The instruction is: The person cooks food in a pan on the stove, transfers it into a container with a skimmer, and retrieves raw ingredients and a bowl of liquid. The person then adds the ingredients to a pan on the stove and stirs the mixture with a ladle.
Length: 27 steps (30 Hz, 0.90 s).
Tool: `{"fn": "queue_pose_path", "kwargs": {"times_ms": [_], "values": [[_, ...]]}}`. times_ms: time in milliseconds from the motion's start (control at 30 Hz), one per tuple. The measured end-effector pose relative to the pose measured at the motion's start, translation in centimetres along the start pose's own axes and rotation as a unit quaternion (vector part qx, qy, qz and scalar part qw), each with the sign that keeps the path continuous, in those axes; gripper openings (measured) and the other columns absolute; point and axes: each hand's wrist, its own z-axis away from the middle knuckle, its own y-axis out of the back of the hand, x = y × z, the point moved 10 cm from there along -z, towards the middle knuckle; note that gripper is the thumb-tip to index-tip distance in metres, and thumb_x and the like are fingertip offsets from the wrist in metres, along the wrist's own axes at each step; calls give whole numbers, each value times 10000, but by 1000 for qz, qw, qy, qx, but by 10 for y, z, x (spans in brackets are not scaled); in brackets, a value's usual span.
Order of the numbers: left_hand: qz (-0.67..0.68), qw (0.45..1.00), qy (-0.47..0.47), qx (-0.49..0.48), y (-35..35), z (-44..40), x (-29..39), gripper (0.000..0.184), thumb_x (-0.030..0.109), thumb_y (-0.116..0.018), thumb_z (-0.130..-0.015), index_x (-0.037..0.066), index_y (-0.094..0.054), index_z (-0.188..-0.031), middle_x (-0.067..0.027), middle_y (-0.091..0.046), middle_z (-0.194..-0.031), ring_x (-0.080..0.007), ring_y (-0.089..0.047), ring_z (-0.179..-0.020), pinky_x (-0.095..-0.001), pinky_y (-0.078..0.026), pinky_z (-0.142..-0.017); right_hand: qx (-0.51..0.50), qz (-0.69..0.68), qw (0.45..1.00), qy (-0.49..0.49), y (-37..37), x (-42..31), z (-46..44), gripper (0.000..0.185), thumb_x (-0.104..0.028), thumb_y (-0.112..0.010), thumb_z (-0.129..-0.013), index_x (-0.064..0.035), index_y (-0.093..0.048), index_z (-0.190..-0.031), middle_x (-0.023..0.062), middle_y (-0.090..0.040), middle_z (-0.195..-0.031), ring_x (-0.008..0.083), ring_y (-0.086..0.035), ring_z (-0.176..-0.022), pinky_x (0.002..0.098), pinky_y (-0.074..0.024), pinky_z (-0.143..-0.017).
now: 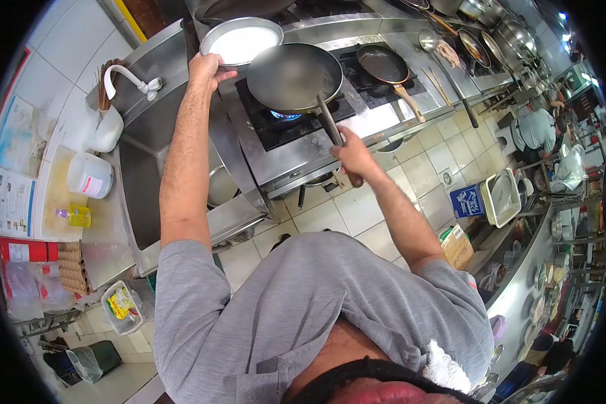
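Note:
My left hand (207,70) grips the rim of a round metal bowl (273,24), whose inside looks bright white; what is in it I cannot make out. Close beside the bowl, a dark frying pan (266,81) sits over a burner with a blue flame (286,116) under it. The pan's middle is blurred, so its contents are unclear. My right hand (352,153) is wrapped round the pan's long handle (330,121).
A smaller pan (382,62) with a wooden handle stands on the burner to the right, near a pair of chopsticks (438,85) and a ladle (459,91). A sink (138,182) with a white tap (133,81) is at left. Another person (535,131) works farther right.

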Motion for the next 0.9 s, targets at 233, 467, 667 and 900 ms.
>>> {"fn": "queue_pose_path", "kwargs": {"times_ms": [233, 467, 667, 900], "values": [[-30, 999, -13, 5, 3, 4, 7, 472, -62, -460, -656, -51, -371, -1119, -188, -485, -1015, -315, -572, -841, -392, -589, -596, -63, -334, 935, -104, 1, -6, 18, 511, -36, -537, -767, 31, -333, -1230, 55, -510, -637, 124, -463, -380, 277, -375, -335], [-68, 997, -7, 27, 8, -7, -1, 493, -47, -449, -661, -30, -396, -1151, -175, -504, -1055, -307, -585, -828, -371, -584, -545, 25, 13, 999, -15, -4, 6, 7, 500, -57, -526, -784, 17, -338, -1241, 118, -557, -689, 178, -514, -405, 321, -434, -402], [-114, 992, -34, 37, 7, -11, 3, 497, -45, -441, -664, -21, -409, -1160, -162, -523, -1029, -281, -595, -795, -354, -581, -527, -60, -319, 941, -95, 4, 3, 12, 497, -34, -549, -765, 21, -344, -1214, 43, -482, -609, 127, -458, -378, 263, -377, -336], [-97, 994, -24, 51, 13, -13, 4, 482, -58, -442, -670, -30, -410, -1150, -167, -520, -1024, -288, -582, -854, -368, -584, -538, 2, -61, 997, -52, -16, -9, 32, 445, -57, -553, -782, 15, -357, -1174, 87, -518, -668, 159, -494, -406, 307, -407, -354]]}}
